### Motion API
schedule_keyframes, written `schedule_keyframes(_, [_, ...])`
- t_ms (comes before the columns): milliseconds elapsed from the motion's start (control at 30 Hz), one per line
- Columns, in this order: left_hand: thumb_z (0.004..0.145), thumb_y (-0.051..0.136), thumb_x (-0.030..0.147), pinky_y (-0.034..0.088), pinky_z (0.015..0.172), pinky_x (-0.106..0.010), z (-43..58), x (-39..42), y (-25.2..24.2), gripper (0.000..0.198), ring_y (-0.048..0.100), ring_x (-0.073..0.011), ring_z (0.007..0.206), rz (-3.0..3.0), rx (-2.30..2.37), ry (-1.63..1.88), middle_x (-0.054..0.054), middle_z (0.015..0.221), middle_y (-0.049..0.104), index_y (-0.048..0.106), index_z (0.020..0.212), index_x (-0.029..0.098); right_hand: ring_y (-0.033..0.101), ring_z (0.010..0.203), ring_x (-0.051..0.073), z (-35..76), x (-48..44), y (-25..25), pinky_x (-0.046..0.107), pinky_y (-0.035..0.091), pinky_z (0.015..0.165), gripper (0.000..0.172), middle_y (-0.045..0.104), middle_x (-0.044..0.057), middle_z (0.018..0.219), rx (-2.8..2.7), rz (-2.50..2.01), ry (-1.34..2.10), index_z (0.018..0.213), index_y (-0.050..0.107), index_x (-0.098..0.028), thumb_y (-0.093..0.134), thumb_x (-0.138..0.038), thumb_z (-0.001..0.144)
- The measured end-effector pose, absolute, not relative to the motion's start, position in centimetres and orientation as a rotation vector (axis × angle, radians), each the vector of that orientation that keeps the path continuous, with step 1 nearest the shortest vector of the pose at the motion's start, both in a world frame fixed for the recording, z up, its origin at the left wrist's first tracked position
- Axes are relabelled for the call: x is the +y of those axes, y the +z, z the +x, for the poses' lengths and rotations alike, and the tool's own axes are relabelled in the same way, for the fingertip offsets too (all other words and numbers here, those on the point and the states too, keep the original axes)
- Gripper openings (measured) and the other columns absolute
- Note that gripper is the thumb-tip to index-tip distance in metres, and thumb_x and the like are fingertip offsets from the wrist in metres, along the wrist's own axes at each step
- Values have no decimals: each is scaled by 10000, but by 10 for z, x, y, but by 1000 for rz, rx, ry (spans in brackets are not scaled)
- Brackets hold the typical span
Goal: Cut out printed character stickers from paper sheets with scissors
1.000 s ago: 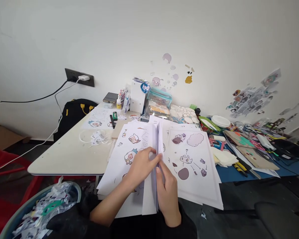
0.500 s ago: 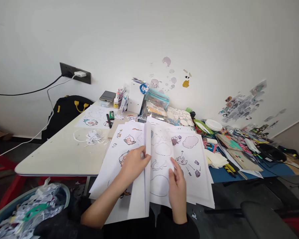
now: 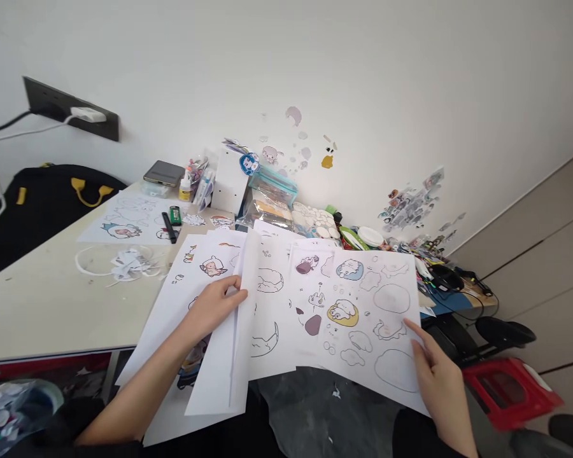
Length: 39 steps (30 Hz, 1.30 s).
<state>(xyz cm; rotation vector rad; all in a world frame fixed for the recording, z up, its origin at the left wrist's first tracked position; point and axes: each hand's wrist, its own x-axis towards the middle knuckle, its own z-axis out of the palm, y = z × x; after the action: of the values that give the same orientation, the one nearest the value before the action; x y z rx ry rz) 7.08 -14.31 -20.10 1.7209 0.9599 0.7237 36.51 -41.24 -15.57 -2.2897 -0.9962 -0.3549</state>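
A stack of white sheets printed with cartoon drawings [image 3: 277,299] lies spread over the table's near edge. My left hand [image 3: 214,305] rests on the left pile, its fingers curled round the raised edge of some upturned sheets [image 3: 241,318]. My right hand [image 3: 434,372] pinches the lower right edge of one printed sheet [image 3: 372,312], which is pulled out to the right and hangs past the table over my lap.
Paper scraps [image 3: 124,264], a black marker [image 3: 168,226], a green lighter [image 3: 175,214], a phone [image 3: 163,172], a white box [image 3: 229,181] and craft clutter [image 3: 363,236] lie on the table [image 3: 38,305]. A black bag [image 3: 42,197] stands at left, a red stool [image 3: 510,388] at right.
My right hand has drawn one sheet out of the stack and carried it to the right. The left hand stayed on the left pile. The view has swung right.
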Motion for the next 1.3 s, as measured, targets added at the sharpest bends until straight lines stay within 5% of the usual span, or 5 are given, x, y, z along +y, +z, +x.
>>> schedule_keyframes(667, [749, 512, 411, 294, 493, -243, 65, -141, -204, 239, 408, -141, 516, 1626, 880, 694, 50, 573, 412, 445, 635, 212, 634, 776, 268, 347, -348, -170, 334, 488, 586, 532, 673, 144, 1004, -1164, -2146, -186, 1235, 585, -148, 418, -478, 853])
schedule_keyframes(900, [764, 519, 467, 299, 478, -238, 65, -137, -211, 274, 436, -154, 534, 1633, 859, 653, 38, 590, 436, 460, 667, 218, 496, 1156, 380, 307, -383, -167, 521, 441, 884, 570, 554, 167, 1279, -1096, -2221, -627, 1229, 559, -155, 442, -556, 841])
schedule_keyframes(1033, [763, 527, 466, 279, 465, -236, 64, -140, -206, 283, 409, -145, 514, 1652, 869, 656, 43, 579, 407, 449, 659, 216, 611, 1019, 279, 225, -362, -191, 404, 514, 839, 385, 600, 108, 1230, -1149, -1912, 2, 1220, 561, -235, 493, -419, 889])
schedule_keyframes(1133, [787, 494, 493, 291, 487, -242, 64, -143, -202, 316, 400, -145, 533, 1667, 823, 703, 39, 587, 402, 493, 650, 208, 586, 1082, 263, 185, -320, -202, 360, 539, 809, 508, 529, 76, 1329, -1231, -1745, 509, 1350, 436, -292, 558, -392, 867])
schedule_keyframes(1300, [803, 463, 548, 328, 504, -241, 57, -145, -198, 386, 438, -143, 567, 1591, 845, 776, 27, 641, 463, 526, 653, 199, 634, 980, 254, 188, -263, -208, 362, 525, 803, 569, 656, 96, 1125, -1062, -1722, 591, 1290, 453, -202, 635, -406, 791])
